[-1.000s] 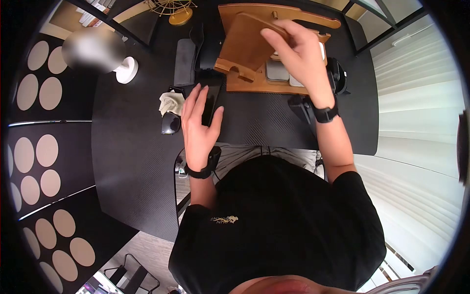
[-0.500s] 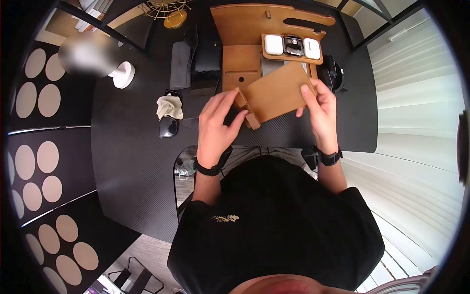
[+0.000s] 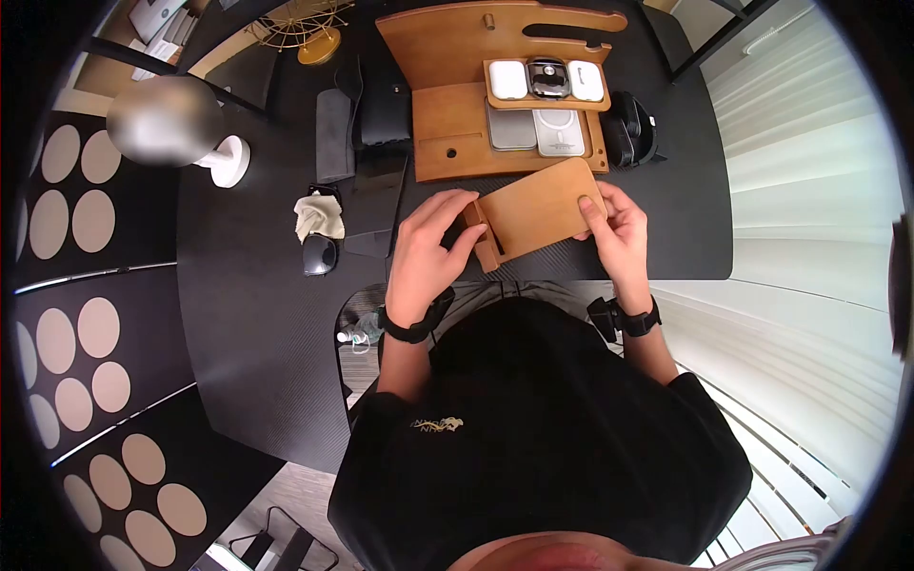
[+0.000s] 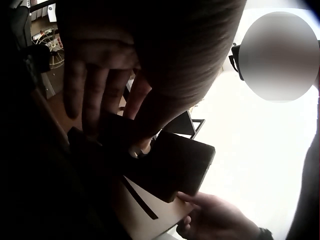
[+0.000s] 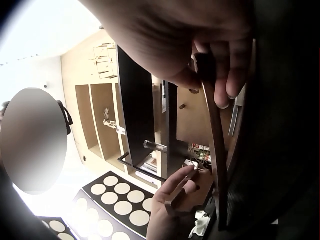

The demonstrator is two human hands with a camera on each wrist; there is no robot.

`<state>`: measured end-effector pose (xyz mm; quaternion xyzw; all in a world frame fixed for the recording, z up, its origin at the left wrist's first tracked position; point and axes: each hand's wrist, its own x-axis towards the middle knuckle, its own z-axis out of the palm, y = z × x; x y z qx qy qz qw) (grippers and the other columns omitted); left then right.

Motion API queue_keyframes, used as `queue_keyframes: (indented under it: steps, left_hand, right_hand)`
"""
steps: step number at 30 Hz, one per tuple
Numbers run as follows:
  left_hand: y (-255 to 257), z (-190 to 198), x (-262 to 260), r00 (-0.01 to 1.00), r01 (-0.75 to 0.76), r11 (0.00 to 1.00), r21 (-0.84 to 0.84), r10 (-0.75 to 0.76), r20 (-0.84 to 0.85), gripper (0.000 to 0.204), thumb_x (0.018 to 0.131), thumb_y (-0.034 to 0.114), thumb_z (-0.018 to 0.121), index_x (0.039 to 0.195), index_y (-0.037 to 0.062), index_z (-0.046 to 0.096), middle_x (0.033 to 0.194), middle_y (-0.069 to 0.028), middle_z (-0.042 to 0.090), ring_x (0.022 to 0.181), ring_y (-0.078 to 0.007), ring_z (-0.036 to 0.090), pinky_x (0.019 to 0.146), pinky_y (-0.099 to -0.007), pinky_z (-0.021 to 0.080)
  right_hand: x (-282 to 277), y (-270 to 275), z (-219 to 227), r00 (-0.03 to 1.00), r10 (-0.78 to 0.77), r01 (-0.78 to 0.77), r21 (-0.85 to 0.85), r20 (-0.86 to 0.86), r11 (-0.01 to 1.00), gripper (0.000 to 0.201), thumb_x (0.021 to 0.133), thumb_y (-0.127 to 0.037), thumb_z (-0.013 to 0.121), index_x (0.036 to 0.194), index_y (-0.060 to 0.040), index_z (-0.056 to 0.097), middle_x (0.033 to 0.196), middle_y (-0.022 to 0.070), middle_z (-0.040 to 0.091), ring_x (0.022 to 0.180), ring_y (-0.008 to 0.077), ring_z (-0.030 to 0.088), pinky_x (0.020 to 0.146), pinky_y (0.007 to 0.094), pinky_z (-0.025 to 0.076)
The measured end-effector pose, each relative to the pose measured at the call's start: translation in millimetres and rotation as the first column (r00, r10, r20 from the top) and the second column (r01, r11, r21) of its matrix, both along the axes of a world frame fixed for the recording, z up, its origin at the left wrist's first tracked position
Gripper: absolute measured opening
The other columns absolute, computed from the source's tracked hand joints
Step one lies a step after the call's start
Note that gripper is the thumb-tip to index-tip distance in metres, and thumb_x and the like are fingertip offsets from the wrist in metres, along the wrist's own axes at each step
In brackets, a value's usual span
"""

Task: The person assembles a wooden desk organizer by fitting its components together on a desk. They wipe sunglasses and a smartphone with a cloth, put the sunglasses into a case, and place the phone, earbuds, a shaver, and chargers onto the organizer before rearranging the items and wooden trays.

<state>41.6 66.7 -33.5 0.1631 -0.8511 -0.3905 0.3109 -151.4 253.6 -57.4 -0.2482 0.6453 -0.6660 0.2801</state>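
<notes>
Both hands hold a flat brown wooden phone-stand panel over the desk's front edge. It has a rounded far corner, a narrow slot and a notched ledge at its left end. My left hand pinches that ledge, the thumb at the notch in the left wrist view. The right hand grips the opposite end, thumb on the upper face and fingers beneath. Just beyond lies the wooden docking station, with its upright back board. On its raised shelf sit two white cases and a dark smartwatch.
Sunglasses and a pale cloth lie to the left, near a grey case and a black pouch. A black zipped case stands right of the station. At the back left is a white lamp base.
The right hand brought the panel from above the station toward the body and turned it. The left hand rose from the desk and took hold of the ledge. Lately the panel has tilted flatter.
</notes>
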Motion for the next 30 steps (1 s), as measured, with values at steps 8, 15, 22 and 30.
queue_keyframes:
  steps: [8,15,22,30]
  left_hand:
    - [-4.0,3.3,4.0,0.996,0.027,0.995,0.095,-0.034,0.080,0.030,0.084,0.003,0.073,0.113,-0.0019,0.067,0.110,-0.0182,0.068,0.096,-0.0398,0.067,0.083,-0.0396,0.055]
    - [-23.8,-6.2,18.7,0.984,-0.013,1.000,-0.028,0.017,0.179,0.029,0.080,-0.002,0.071,0.109,-0.0002,0.069,0.114,-0.0149,0.069,0.105,-0.0371,0.065,0.090,-0.0414,0.052]
    - [-33.9,-8.2,27.4,0.966,-0.046,0.991,-0.124,0.076,0.248,0.026,0.078,-0.004,0.071,0.103,0.0003,0.070,0.115,-0.0150,0.070,0.103,-0.0369,0.064,0.090,-0.0414,0.052]
    - [-13.1,6.4,43.8,0.916,0.000,0.980,-0.198,0.079,0.392,0.043,0.065,0.015,0.087,0.105,0.0049,0.075,0.139,-0.0117,0.057,0.132,-0.0347,0.048,0.115,-0.0547,0.032]
  right_hand:
    - [5.8,2.9,5.7,0.998,-0.026,0.031,0.101,-0.054,0.994,0.034,0.099,-0.014,0.067,0.125,0.0066,0.061,0.086,0.0034,0.072,0.068,0.0034,0.060,0.058,0.0193,0.049]
    - [-21.0,19.5,13.3,0.898,-0.042,0.217,0.358,-0.438,0.908,0.044,0.094,-0.023,0.072,0.126,0.0067,0.062,0.059,0.0070,0.062,0.052,0.0058,0.050,0.052,0.0253,0.042]
    - [-27.6,30.5,19.5,0.802,0.160,0.221,0.535,-0.575,0.816,0.046,0.091,-0.027,0.074,0.122,0.0049,0.066,0.056,0.0115,0.060,0.047,0.0219,0.057,0.052,0.0336,0.045]
    - [-30.2,26.4,41.7,0.631,0.438,0.048,0.596,-0.640,0.802,0.057,0.076,-0.024,0.085,0.125,-0.0015,0.067,0.072,0.0142,0.064,0.062,0.0289,0.064,0.061,0.0380,0.051]
